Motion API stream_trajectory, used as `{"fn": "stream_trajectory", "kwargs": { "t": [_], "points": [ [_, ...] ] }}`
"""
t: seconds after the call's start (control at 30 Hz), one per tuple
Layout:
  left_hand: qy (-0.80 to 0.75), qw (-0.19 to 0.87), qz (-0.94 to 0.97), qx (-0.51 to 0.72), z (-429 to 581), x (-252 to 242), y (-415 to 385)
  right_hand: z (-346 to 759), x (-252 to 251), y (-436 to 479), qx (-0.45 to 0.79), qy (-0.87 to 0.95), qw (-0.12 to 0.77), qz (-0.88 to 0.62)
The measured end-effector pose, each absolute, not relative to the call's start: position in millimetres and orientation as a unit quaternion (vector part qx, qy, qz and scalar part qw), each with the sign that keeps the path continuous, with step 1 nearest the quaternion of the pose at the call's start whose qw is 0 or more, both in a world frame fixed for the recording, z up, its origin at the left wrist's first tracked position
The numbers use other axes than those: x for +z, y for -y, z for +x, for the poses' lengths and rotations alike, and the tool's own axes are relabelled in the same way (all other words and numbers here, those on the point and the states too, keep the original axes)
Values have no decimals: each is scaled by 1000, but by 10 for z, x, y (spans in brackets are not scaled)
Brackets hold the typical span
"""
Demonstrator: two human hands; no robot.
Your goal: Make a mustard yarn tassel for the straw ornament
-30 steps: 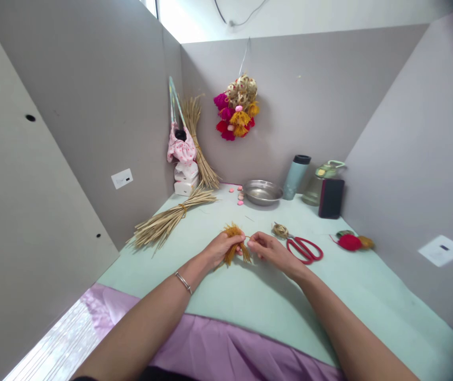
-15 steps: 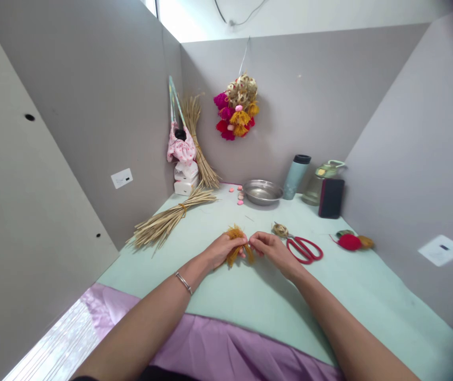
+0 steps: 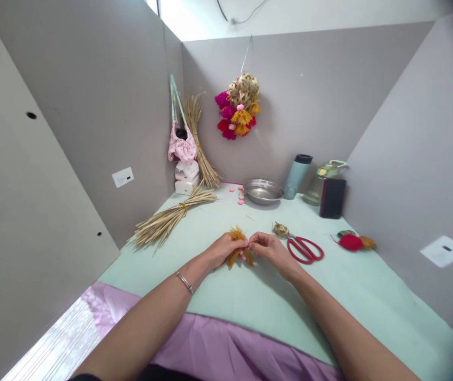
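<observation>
Pinching the mustard-yellow tassel (image 3: 237, 244) near the middle of the mint-green bench (image 3: 274, 301), the left hand (image 3: 221, 250) covers much of its head, so the binding there is hard to make out. The right hand (image 3: 270, 248) meets it from the right, fingers (image 3: 255, 244) pressed together on something too thin to identify, perhaps a thread. Both forearms stretch forward, wrists low, with red scissors (image 3: 305, 248) just right of them.
</observation>
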State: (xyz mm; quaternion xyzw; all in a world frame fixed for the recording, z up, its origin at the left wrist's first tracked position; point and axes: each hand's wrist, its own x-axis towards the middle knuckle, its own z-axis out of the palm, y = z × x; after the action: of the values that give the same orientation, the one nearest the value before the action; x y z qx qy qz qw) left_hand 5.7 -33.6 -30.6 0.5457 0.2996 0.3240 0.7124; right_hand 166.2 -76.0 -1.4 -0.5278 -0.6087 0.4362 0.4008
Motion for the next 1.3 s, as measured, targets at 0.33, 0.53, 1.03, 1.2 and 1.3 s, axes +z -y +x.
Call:
{"fn": "stream_trajectory", "kwargs": {
  "t": [0.33, 0.53, 1.03, 1.2, 1.3],
  "points": [
    [-302, 705, 559, 315, 54, -334, 317, 1663, -21, 759, 434, 600, 406, -535],
    [-309, 704, 556, 315, 55, -339, 314, 1650, -24, 767, 442, 598, 406, -531],
    [-292, 724, 534, 325, 50, -342, 294, 1649, -29, 772, 462, 595, 411, -513],
    [-283, 726, 519, 352, 61, -320, 283, 1647, -35, 769, 469, 603, 414, -496],
    [-276, 719, 524, 363, 70, -317, 296, 1644, -34, 775, 475, 607, 410, -487]
  ]
}}
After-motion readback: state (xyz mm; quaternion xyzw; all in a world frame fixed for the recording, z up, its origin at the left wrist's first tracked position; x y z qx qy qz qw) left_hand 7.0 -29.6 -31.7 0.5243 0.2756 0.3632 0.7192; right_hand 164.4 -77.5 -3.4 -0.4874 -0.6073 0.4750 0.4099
